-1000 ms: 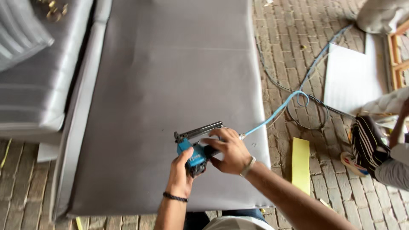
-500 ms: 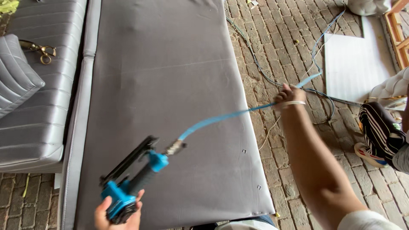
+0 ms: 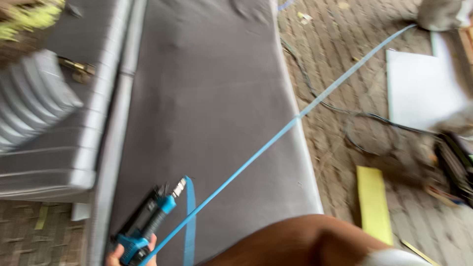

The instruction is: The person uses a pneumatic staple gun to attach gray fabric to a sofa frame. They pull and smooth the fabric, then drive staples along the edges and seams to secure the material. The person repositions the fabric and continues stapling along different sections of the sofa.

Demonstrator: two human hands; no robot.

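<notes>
My left hand [image 3: 114,254] sits at the bottom edge, shut around the grip of a blue and black pneumatic staple gun [image 3: 148,224]. The gun points up and to the right over a large grey fabric-covered panel [image 3: 207,98]. A blue air hose [image 3: 295,120] loops at the gun and runs taut across the panel to the upper right. Only my right arm [image 3: 305,241] shows, along the bottom edge; its hand is out of frame. The picture is motion-blurred.
A grey quilted sofa piece [image 3: 39,108] lies left of the panel. The floor is brick paving, with a white board [image 3: 419,88], a yellow strip [image 3: 374,202], a black cable [image 3: 345,111] and a blurred dark object [image 3: 453,162] on the right.
The view swung left and down. My right hand, which reached toward the hose at the panel's right edge, has left the frame. The gun stays in my left hand at the lower left.
</notes>
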